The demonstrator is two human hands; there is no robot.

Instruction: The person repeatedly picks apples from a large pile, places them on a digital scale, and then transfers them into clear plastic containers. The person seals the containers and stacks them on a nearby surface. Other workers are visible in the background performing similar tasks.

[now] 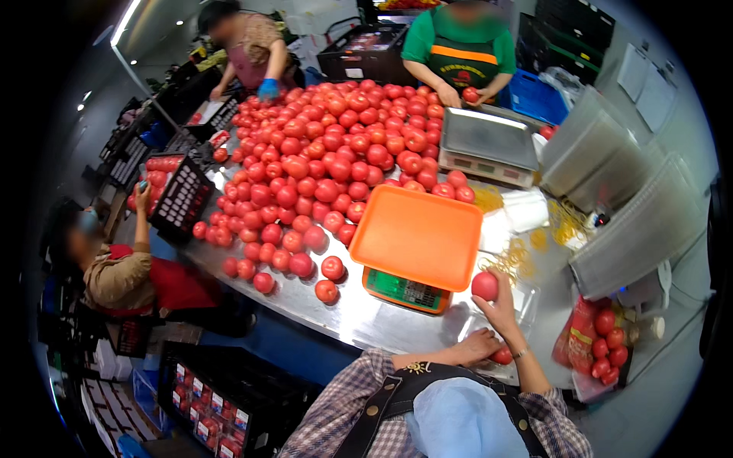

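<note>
My right hand grips a red tomato between thumb and fingers, just right of an orange tabletop scale. Near the front edge of the metal table, my left hand is low beside another tomato, its fingers bent. Whether those fingers hold that tomato is unclear. Clear plastic packaging lies under and behind my right hand. A large heap of tomatoes spreads over the table beyond the scale, with a few loose ones to its left.
A second scale stands farther back. Yellow rubber bands and white sheets lie right of the orange scale. Stacked clear containers and bagged tomatoes flank the right side. Other people work around the table; a black crate sits at the left edge.
</note>
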